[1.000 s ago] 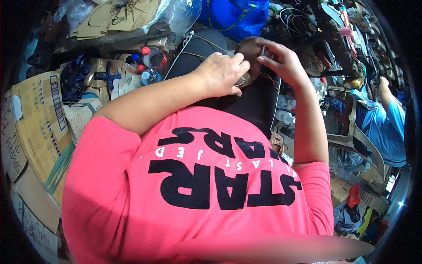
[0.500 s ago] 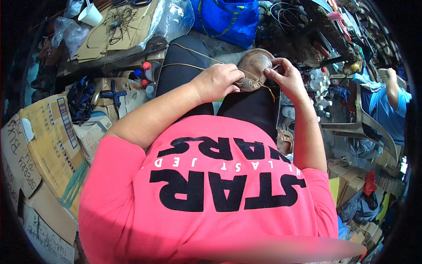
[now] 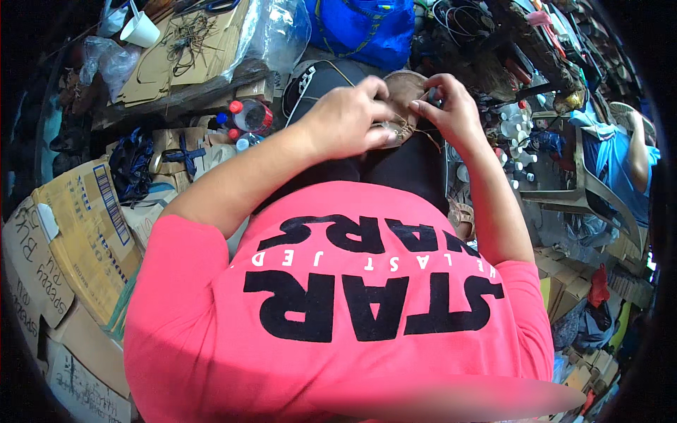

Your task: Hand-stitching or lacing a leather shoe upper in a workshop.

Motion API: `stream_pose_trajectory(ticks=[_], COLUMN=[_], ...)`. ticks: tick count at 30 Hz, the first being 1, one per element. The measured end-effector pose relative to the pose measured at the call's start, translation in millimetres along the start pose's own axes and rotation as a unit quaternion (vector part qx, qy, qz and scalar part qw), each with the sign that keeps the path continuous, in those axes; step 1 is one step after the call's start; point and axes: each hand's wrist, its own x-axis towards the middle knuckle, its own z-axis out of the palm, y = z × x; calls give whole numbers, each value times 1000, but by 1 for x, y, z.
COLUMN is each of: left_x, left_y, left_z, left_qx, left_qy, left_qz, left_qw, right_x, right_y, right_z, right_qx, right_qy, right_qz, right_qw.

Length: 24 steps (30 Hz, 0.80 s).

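Note:
A brown leather shoe point(image 3: 407, 90) rests on my black-trousered lap, with a row of stitching and tan thread along its near end. My left hand point(image 3: 349, 120) is over the shoe's left side, its fingers bent and smeared by motion. Past that hand, a thin tan thread point(image 3: 341, 72) stretches away across my leg. My right hand point(image 3: 455, 113) grips the shoe at its right edge, with the thumb against the leather. What the right fingertips touch behind the edge is partly hidden.
A blue bag point(image 3: 363, 32) lies ahead. Flat cardboard with tangled cord point(image 3: 189, 46) and a white cup point(image 3: 139, 32) sit at the far left. Bottles point(image 3: 250, 116) stand beside my left leg, cardboard boxes point(image 3: 84, 218) farther left. At right are a plastic chair point(image 3: 582, 190) and a person in blue point(image 3: 620, 162).
My left hand has shifted slightly left and its fingers have spread from their closed grip by the shoe's near edge. The shoe and my right hand have moved slightly away from me.

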Motion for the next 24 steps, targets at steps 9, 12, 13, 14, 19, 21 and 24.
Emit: stream_pose_trajectory(ticks=[9,12,13,14,19,21,24], left_x=[72,70,69,69,72,76,84], left_y=[-35,-38,-38,-38,-40,-43,-50], left_z=[51,61,62,63,55,47,31], left_qx=[-158,-212,-208,-202,-170,-170,-170], left_qy=[-13,7,0,4,11,23,-83], left_qz=[-23,-23,-28,-34,-55,-39,9], left_qw=[987,977,978,979,984,984,982], right_x=[-25,-29,-31,-36,-61,-64,-62], right_y=[-16,-15,-16,-19,-34,-35,-29], right_z=[-13,-15,-16,-20,-45,-49,-42], right_qx=[-52,-60,-47,-29,103,76,26], right_qy=[-189,-191,-192,-179,-130,-92,-93], right_qz=[-48,-56,-71,-70,38,60,9], right_qw=[979,978,978,981,985,991,995])
